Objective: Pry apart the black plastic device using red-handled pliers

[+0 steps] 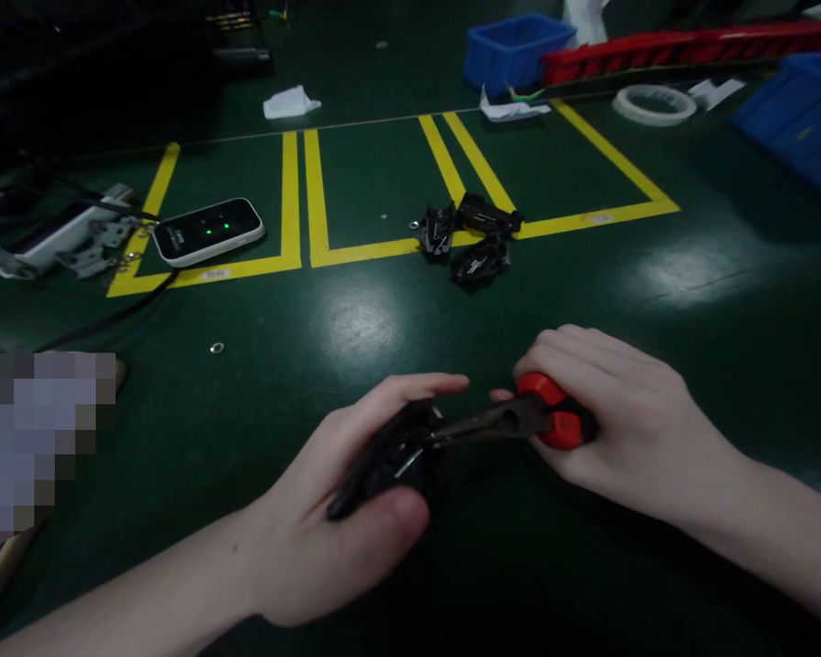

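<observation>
My left hand [342,511] grips a small black plastic part [389,456] low in the middle of the view, thumb under it and fingers over it. My right hand [622,420] is closed around the red-and-black handle of pliers [554,420]. The dark jaws of the pliers point left and meet the black part at its right side. Both hands hover just above the dark green table [356,319].
A pile of similar black parts [469,237] lies on a yellow tape line beyond the hands. A white-edged device with green lights [209,231] sits at left, grey metal brackets [96,246] beside it. Blue bins [513,50], a tape roll [653,103] and a small washer [217,348] are also there.
</observation>
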Available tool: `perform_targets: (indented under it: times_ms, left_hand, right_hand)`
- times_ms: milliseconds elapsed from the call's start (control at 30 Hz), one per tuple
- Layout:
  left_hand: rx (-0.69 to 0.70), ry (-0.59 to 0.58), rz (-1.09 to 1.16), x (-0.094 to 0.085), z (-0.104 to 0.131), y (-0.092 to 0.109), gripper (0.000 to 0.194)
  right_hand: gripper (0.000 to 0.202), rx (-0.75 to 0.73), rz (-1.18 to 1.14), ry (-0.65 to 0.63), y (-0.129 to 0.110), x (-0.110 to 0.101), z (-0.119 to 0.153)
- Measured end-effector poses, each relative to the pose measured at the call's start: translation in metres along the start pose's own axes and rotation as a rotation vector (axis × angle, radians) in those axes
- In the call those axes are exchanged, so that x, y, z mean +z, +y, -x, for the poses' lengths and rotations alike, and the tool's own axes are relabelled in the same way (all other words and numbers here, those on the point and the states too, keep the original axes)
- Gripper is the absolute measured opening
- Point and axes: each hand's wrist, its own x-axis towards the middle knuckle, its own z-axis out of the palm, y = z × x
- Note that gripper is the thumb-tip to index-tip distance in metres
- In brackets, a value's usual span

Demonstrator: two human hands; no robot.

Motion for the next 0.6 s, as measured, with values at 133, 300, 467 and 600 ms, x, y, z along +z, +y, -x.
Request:
perform_targets:
  times_ms: [133,300,467,600]
  left_hand:
    - [-0.268,0.053,0.277,0.008,-0.002,0.006,0.043]
    - [-0.337,0.134,0.367,0.012,-0.005,0.009,0.037]
    - [-0.361,0.171,0.323,0.012,-0.006,0.011,0.034]
    - [-0.362,0.158,0.350,0.010,-0.009,0.010,0.032]
  right_hand:
    - [0.012,0.023,-0.017,-0.002,0.001,-0.003,-0.001]
    - [0.013,0.046,-0.063,-0.022,0.002,0.001,0.000]
    - [0.012,0.064,-0.113,-0.008,0.005,0.011,0.004]
    - [0.013,0.078,-0.128,-0.030,0.004,0.008,0.003]
